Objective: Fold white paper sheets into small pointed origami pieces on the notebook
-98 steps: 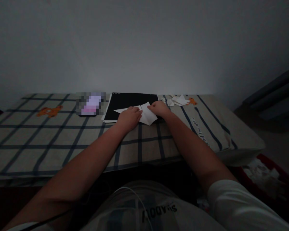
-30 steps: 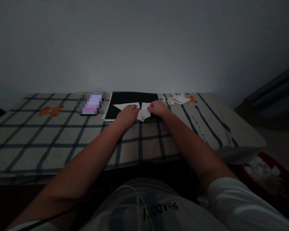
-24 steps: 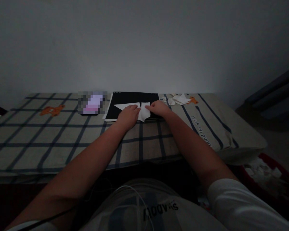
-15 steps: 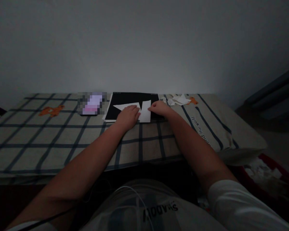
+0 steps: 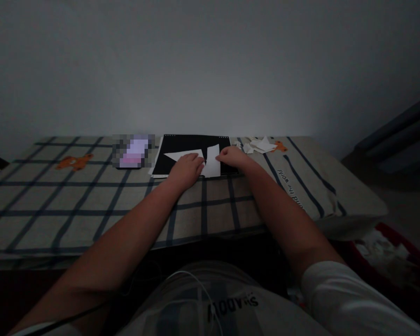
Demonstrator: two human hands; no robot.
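On a black sheet or pad (image 5: pixel 185 142) lie two white paper pieces. My left hand (image 5: pixel 187 169) rests on the left one, a pointed white piece (image 5: pixel 182 155), with its fingers lying flat and covering part of it. My right hand (image 5: pixel 232 157) pinches the right edge of a white rectangular piece (image 5: pixel 213 161) between thumb and finger. That piece stands nearly upright in view, and its lower end reaches the near edge of the black sheet. A narrow dark gap shows between the upper parts of the two pieces.
A phone (image 5: pixel 135 151), partly pixelated, lies to the left on the checked tablecloth (image 5: pixel 91 196). Torn white scraps (image 5: pixel 261 145) sit right of the black sheet. A red bin (image 5: pixel 388 231) holding crumpled paper stands at the lower right. A wall rises behind the table.
The rectangular white piece has shifted slightly right and away from me with my right hand's pinch. My left hand has stayed almost in place.
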